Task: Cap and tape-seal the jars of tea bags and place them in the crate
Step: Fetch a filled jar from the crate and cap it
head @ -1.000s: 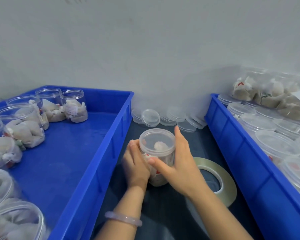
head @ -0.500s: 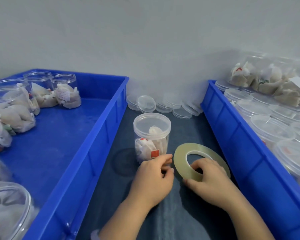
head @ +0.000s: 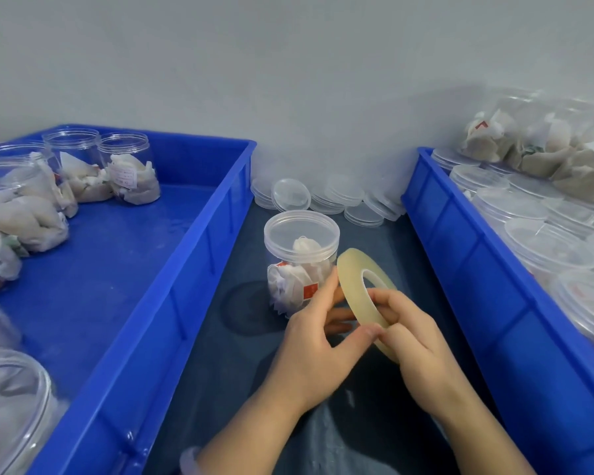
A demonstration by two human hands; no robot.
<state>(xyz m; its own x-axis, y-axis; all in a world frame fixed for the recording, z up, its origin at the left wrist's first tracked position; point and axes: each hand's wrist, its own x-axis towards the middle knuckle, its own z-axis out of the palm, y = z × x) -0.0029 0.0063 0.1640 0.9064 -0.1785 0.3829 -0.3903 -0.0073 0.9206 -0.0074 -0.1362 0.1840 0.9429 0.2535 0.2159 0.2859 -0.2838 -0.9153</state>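
A clear jar of tea bags (head: 297,265) with its lid on stands on the dark table between two blue crates. Just in front of it, both hands hold a thin roll of clear tape (head: 357,286) tilted on edge above the table. My right hand (head: 415,341) grips the roll from the right, fingers through its hole. My left hand (head: 319,344) pinches the roll's near rim with thumb and fingers. The roll nearly touches the jar's right side.
The left blue crate (head: 199,269) holds several uncapped jars of tea bags (head: 131,173). The right blue crate (head: 467,269) holds several capped jars (head: 542,248), some stacked. Loose clear lids (head: 326,197) lie against the back wall.
Both hands left the capped jar. The right hand picked the tape roll up off the table and stood it on edge, and the left hand came to its rim.
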